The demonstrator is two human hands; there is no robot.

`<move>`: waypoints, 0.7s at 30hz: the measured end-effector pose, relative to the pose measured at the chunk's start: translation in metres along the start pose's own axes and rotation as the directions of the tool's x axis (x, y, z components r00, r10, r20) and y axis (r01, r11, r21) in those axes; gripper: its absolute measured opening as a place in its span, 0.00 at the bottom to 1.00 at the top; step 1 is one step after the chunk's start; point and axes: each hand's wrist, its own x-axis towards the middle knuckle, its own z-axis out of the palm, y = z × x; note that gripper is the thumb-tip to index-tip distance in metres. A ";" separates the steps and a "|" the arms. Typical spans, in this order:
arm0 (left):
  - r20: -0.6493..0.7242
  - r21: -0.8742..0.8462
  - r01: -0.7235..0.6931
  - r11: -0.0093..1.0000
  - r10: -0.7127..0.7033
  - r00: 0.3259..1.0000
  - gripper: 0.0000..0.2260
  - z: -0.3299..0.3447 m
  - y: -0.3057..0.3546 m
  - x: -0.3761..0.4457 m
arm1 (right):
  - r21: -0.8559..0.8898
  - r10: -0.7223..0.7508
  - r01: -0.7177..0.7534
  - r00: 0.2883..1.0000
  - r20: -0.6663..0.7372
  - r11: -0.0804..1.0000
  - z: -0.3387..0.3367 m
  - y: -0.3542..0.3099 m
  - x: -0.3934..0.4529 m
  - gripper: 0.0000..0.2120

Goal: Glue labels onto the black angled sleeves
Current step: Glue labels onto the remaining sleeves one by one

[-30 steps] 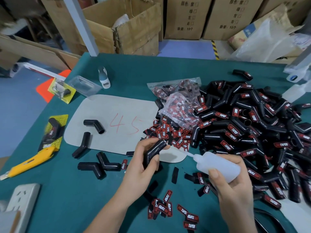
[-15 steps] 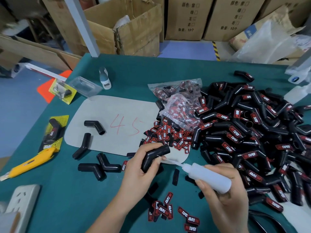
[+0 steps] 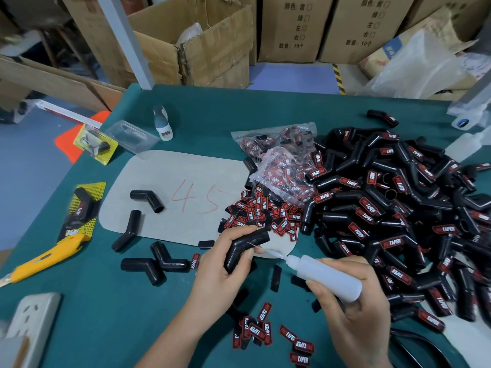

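Left hand grips a black angled sleeve; right hand squeezes a glue bottle, nozzle touching the sleeve.

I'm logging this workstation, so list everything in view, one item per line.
held sleeve: one, black, angled, in the left hand's grip
glue bottle: one, translucent white, in the right hand's grip, its thin nozzle at the held sleeve
labelled sleeves: a large heap, black with red labels, table right
unlabelled sleeves: several, black, on and beside the grey mat
loose labels: many, red and black, by the mat and near the hands
label bags: two, clear plastic, left of the heap
grey mat: one, marked 45 in red
utility knife: one, yellow, table left
power strip: one, white, near left corner
cardboard boxes: several, brown, behind the table
left hand: grips the sleeve
right hand: grips the bottle
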 end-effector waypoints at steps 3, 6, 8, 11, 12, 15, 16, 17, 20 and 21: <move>0.003 0.005 -0.001 1.000 0.001 1.000 0.16 0.000 0.001 0.000 | 0.000 0.010 -0.010 1.000 -0.002 1.000 0.000 0.001 -0.001 0.20; -0.002 0.018 0.001 1.000 -0.001 1.000 0.16 -0.001 0.001 0.000 | -0.006 -0.003 0.003 1.000 0.001 1.000 0.000 0.001 -0.001 0.21; -0.009 0.036 -0.004 0.999 0.005 1.000 0.17 0.000 0.000 0.000 | -0.004 -0.007 0.007 1.000 -0.003 1.000 -0.001 0.000 0.000 0.20; -0.010 0.041 -0.002 0.999 0.003 1.000 0.17 0.000 -0.001 0.000 | -0.013 -0.013 0.013 1.000 -0.011 1.000 -0.001 0.001 -0.001 0.20; -0.009 0.040 0.000 0.999 0.000 1.000 0.17 0.000 -0.001 0.000 | -0.012 -0.008 0.008 1.000 -0.009 1.000 -0.001 0.002 -0.001 0.19; -0.013 0.035 0.005 0.999 -0.005 1.000 0.16 0.001 -0.002 0.000 | -0.006 -0.008 0.008 1.000 -0.004 1.000 -0.001 0.002 -0.001 0.19; -0.015 0.032 0.003 0.999 -0.003 1.000 0.16 0.000 -0.002 -0.001 | -0.007 -0.015 0.015 1.000 -0.008 1.000 -0.002 0.001 -0.001 0.20; -0.015 0.033 0.001 0.999 0.000 1.000 0.16 0.000 -0.002 -0.001 | -0.006 -0.017 0.017 1.000 -0.012 1.000 -0.002 0.001 0.000 0.20; -0.010 0.043 0.002 0.999 -0.001 1.000 0.17 0.001 -0.004 -0.001 | 0.008 0.000 0.000 1.000 -0.019 1.000 -0.002 0.002 0.000 0.20; -0.012 0.049 0.001 0.999 0.000 1.000 0.17 0.000 -0.005 -0.001 | 0.005 0.000 0.000 1.000 -0.015 1.000 -0.002 0.003 -0.001 0.20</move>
